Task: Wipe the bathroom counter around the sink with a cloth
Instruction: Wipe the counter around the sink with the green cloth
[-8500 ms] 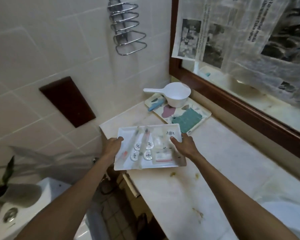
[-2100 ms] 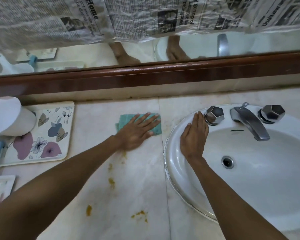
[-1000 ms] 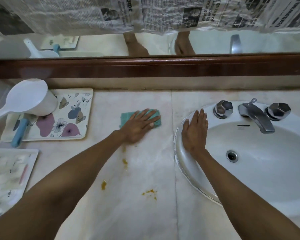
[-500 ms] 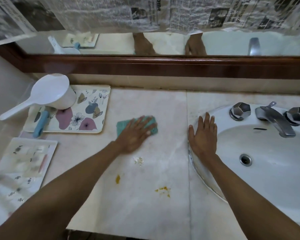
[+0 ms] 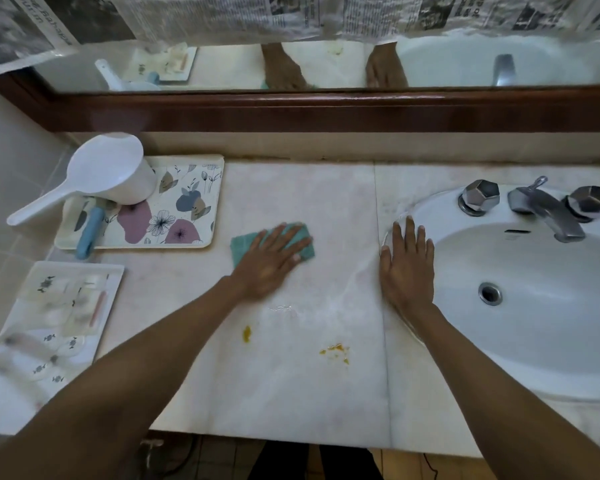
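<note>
Teal cloth (image 5: 245, 244) is pressed flat onto the bench (image 5: 326, 202) under the spread left hand (image 5: 269, 263), left of the sink (image 5: 534, 341), whose rim is covered by the spread, empty right hand (image 5: 407, 268), with yellow stains (image 5: 335, 351) nearer the front edge.

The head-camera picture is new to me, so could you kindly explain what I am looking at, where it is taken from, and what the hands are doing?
There is no machine here: a person wears one wide camera on the head, so you look down along both bare arms. The left hand lies flat on a teal cloth, pressing it onto the pale counter; it presses rather than closing a grip. The right hand rests open on the rim of the white sink, holding nothing. Yellow-orange spots lie on the counter nearer the person. To the left sit a flowered tray with a white scoop on it, and a white tray of small items, too blurred to name. A mirror runs along the back.
</note>
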Demonstrator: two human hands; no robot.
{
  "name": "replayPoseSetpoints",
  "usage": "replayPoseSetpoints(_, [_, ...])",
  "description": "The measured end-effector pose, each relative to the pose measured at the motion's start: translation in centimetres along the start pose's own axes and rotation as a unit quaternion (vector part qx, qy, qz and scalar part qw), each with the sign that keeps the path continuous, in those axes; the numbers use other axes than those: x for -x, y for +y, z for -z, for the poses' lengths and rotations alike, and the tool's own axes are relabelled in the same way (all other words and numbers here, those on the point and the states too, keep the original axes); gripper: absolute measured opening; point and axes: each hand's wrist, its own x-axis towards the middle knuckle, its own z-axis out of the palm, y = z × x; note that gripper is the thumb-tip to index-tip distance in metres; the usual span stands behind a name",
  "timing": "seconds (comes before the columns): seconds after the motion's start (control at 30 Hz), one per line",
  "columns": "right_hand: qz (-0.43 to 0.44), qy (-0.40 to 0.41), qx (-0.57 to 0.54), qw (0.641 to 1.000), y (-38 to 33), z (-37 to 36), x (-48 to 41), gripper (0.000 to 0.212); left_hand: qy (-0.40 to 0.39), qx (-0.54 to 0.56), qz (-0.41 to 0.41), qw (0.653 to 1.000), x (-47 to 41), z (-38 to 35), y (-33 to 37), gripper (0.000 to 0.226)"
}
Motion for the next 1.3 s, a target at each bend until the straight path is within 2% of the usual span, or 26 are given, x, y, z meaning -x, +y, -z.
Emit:
replayPoseSetpoints(0.07, [0.011, -0.002, 0.003, 1.000, 0.2, -0.1, 0.9, 0.055, 0.029, 0.018, 0.083, 0.996, -2.3, 0.0, 0.6, 0.051])
replayPoseSetpoints(0.13, [0.018, -0.003, 0.010, 1.000, 0.3, -0.2, 1.6, 0.056, 0.041, 0.030, 0.126, 0.991, -3.3, -1.1, 3.2, 0.052])
replayPoseSetpoints(0.2, [0.020, -0.005, 0.020, 1.000, 0.4, -0.1, 2.1, 0.055, 0.035, 0.022, 0.084, 0.996, -1.7, -2.7, 6.3, 0.053])
replayPoseSetpoints(0.27, [0.025, -0.011, 0.028, 0.999, 0.5, -0.2, 2.8, 0.055, 0.012, -0.003, 0.003, 1.000, 1.7, -4.1, 7.8, 0.052])
replayPoseSetpoints(0.4, [0.034, -0.018, 0.026, 0.999, 1.0, -0.2, 4.3, 0.055, -0.028, -0.026, -0.105, 0.994, 5.9, -3.5, 3.9, 0.051])
replayPoseSetpoints(0.43, [0.037, -0.018, 0.025, 0.999, 1.0, -0.2, 4.6, 0.054, -0.025, -0.034, -0.096, 0.994, 5.5, -3.0, 2.4, 0.051])
replayPoseSetpoints(0.5, [0.044, -0.013, 0.023, 0.999, 1.0, -0.3, 4.8, 0.054, 0.005, -0.022, -0.017, 1.000, 3.3, -1.8, 0.5, 0.051])
replayPoseSetpoints(0.63, [0.047, -0.021, 0.016, 0.999, 0.9, 0.1, 5.0, 0.055, 0.059, 0.030, 0.161, 0.985, 0.3, -2.3, 4.5, 0.052])
replayPoseSetpoints(0.7, [0.046, -0.031, 0.017, 0.998, 0.9, 0.1, 4.9, 0.055, 0.045, 0.034, 0.146, 0.988, 1.4, -3.4, 7.3, 0.053])
replayPoseSetpoints(0.77, [0.057, -0.041, 0.015, 0.997, 0.9, 0.1, 4.8, 0.054, 0.018, 0.030, 0.082, 0.996, 3.9, -4.3, 8.3, 0.052])
replayPoseSetpoints(0.87, [0.131, -0.026, 0.032, 0.991, 0.8, 0.0, 4.8, 0.052, 0.007, 0.036, 0.036, 0.999, 6.6, -4.2, 6.2, 0.050])
replayPoseSetpoints(0.97, [0.194, -0.047, 0.006, 0.980, -0.9, -0.5, 4.5, 0.054, 0.031, 0.051, 0.100, 0.993, 7.2, -3.2, 2.8, 0.049])
replayPoseSetpoints(1.07, [0.230, -0.107, -0.054, 0.966, -4.3, -1.5, 3.5, 0.055, 0.057, 0.070, 0.173, 0.981, 7.2, -2.0, -0.2, 0.050])
replayPoseSetpoints(1.17, [0.281, -0.134, -0.053, 0.949, -7.1, -2.8, 2.5, 0.054, 0.077, 0.086, 0.223, 0.968, 8.0, -2.6, 0.2, 0.050])
replayPoseSetpoints(1.23, [0.290, -0.146, -0.036, 0.945, -8.1, -3.6, 2.2, 0.054, 0.087, 0.085, 0.235, 0.964, 10.1, -4.0, 2.3, 0.051])
replayPoseSetpoints(1.3, [0.292, -0.132, -0.022, 0.947, -8.5, -4.3, 2.2, 0.054, 0.078, 0.077, 0.207, 0.972, 13.7, -5.7, 4.5, 0.051])
